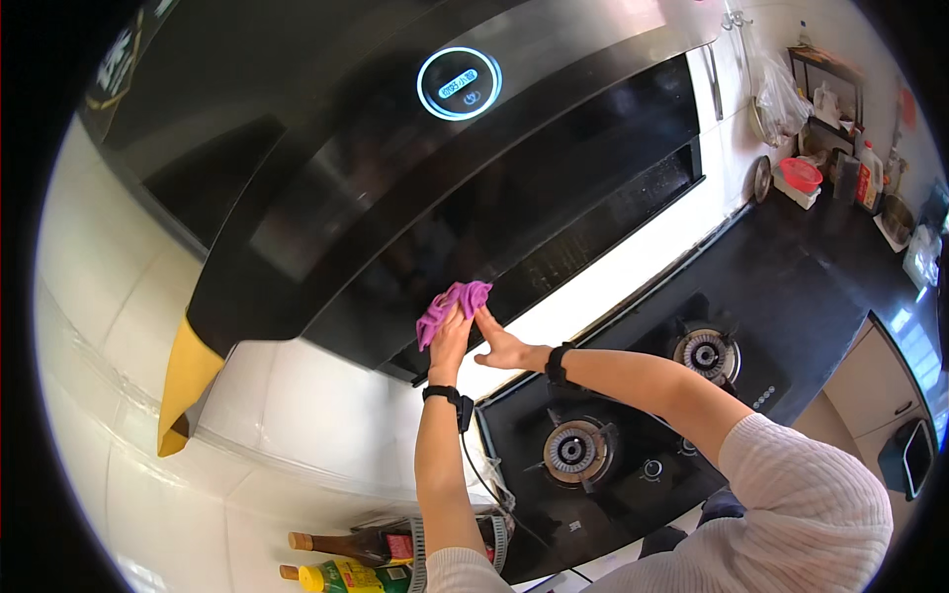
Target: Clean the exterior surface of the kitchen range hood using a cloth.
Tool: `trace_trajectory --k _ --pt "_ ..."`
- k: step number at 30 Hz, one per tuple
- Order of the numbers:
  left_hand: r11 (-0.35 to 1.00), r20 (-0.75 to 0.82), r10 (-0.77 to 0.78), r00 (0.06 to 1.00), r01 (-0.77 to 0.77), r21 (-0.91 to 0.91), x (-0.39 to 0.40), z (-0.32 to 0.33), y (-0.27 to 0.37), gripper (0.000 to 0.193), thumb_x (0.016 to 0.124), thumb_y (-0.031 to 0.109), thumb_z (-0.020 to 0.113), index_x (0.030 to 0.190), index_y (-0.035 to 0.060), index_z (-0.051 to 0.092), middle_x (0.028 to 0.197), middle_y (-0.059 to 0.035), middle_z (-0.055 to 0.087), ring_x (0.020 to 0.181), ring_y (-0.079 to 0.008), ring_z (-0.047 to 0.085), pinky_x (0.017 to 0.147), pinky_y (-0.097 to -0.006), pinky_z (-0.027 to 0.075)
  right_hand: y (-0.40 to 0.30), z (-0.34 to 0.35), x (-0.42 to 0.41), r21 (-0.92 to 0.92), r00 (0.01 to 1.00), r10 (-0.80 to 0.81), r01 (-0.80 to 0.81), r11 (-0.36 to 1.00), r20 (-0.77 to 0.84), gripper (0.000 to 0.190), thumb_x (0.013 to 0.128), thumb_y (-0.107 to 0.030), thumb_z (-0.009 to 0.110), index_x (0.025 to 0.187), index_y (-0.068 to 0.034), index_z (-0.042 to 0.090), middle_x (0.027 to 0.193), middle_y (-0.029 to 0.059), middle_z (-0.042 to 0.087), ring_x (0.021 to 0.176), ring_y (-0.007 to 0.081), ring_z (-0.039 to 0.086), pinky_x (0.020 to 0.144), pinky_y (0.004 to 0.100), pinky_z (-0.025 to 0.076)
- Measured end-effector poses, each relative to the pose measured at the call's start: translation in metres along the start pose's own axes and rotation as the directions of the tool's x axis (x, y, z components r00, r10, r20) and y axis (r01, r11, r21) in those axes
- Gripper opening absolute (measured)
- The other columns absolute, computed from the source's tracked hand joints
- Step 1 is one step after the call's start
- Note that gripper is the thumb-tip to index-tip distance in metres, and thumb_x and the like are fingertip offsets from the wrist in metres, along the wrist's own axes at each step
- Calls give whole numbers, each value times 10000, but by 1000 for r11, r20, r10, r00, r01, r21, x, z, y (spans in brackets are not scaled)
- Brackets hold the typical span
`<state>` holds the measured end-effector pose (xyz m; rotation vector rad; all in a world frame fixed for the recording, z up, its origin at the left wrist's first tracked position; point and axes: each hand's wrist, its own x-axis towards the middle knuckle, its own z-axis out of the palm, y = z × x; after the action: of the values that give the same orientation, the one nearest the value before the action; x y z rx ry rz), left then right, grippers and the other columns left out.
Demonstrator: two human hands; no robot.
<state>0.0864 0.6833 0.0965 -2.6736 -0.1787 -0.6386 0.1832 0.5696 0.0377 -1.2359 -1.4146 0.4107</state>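
Note:
Against the lower edge of a black glass range hood (385,274), my left hand (449,347) presses a crumpled purple cloth (454,304). The cloth bunches over and around its fingers, so the fingertips are hidden. My right hand (507,348) is just beside it, thumb spread from the fingers. Its fingertips reach towards the hood's lower panel, close to the cloth's edge; whether they touch it I cannot tell. Each wrist wears a black strap, and a dark cable hangs from the left one.
Below my arms lies a black gas hob with a near burner (574,448) and a farther burner (706,356). Bottles (348,545) stand in a rack at the lower left. A yellow piece (189,385) hangs from the hood's left corner. A red bowl (801,175) sits at the counter's far end.

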Motion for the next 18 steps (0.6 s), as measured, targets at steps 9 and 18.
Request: trace_trajectory --k 9,18 --pt "970 -116 -243 963 244 -2 -107 -46 -66 567 714 -163 560 1226 81 588 1343 -127 524 1296 -331 435 1045 -395 409 -70 94 33 72 974 -82 69 995 209 1094 723 -203 656 1458 59 -111 1525 305 -105 1447 373 -40 1176 363 134" --pt "988 -132 -144 981 136 -68 -31 -57 -28 680 721 -139 550 1352 104 482 1430 -103 438 1324 -354 387 1077 -421 363 -63 43 26 55 978 -196 201 978 -76 1101 705 -144 675 1469 41 -96 1531 295 -91 1446 368 -63 1180 371 107"
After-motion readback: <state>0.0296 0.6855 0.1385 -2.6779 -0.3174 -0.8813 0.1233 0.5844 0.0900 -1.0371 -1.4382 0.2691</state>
